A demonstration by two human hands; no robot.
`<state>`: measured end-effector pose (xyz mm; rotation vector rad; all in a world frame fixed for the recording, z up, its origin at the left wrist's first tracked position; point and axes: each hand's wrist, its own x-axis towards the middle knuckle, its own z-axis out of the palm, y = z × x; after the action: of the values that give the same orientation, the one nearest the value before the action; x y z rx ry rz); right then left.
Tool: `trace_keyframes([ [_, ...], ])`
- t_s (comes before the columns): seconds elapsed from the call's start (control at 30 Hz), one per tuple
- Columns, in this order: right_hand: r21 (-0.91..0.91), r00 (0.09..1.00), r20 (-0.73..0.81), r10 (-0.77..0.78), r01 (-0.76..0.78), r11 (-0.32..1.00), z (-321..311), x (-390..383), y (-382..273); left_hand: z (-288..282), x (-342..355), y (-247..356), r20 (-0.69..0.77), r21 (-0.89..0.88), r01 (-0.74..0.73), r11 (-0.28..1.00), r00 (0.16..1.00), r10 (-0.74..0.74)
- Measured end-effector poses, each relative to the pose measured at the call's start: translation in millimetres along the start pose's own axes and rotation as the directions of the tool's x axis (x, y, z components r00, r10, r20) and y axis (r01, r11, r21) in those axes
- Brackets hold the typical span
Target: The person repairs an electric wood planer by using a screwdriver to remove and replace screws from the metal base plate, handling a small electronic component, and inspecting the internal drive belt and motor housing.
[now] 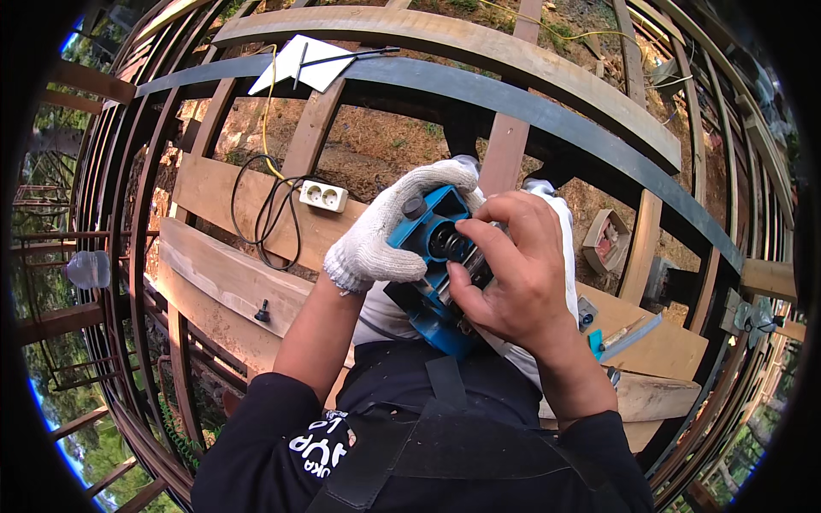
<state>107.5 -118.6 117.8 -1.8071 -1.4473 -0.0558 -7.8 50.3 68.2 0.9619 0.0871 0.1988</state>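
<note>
A blue power tool (pixel 434 322), which looks like an electric planer, is tilted over my lap. My left hand (pixel 386 224), in a white knit glove, grips its body from the left, the thumb across the near side. A black ringed wheel (pixel 446 242) shows on the tool's upturned side, beside bare metal parts. My right hand (pixel 520 272) is ungloved. Its thumb and forefinger bend around the wheel's right edge and the metal next to it; the other fingers are curled, and what lies beneath them is hidden.
Left on the planks (pixel 231 274) lie a small black knob (pixel 262 312), a black cable (pixel 267 214) and a white socket block (pixel 323 196). At right are a box (pixel 606 239) and a teal-handled tool (pixel 596 344). Beams with open gaps, a grey metal strip (pixel 479 89) and a white sheet (pixel 301 64) lie ahead.
</note>
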Motion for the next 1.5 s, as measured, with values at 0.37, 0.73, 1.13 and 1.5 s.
trace_keyframes([
  [0.37,0.401,0.957,0.019,0.29,-0.273,0.875,-3.9,-14.1,10.1,3.7,-1.3,-1.8,0.015,-0.1,-0.047,0.994,0.999,0.049],
  [0.73,0.911,0.832,0.155,0.533,-0.329,0.248,4.9,-41.7,25.4,0.3,-5.9,-4.9,-0.03,-0.095,-0.084,0.992,0.996,0.082],
  [1.13,0.973,0.786,0.202,0.584,-0.228,-0.031,12.9,-39.7,19.2,-18.9,-19.2,-11.8,0.0,-0.215,-0.172,0.961,0.984,0.176],
  [1.5,0.977,0.796,0.155,0.585,-0.21,0.027,32.1,-30.4,6.4,-38.1,-27.0,-16.5,-0.092,-0.235,-0.215,0.948,0.976,0.198],
])
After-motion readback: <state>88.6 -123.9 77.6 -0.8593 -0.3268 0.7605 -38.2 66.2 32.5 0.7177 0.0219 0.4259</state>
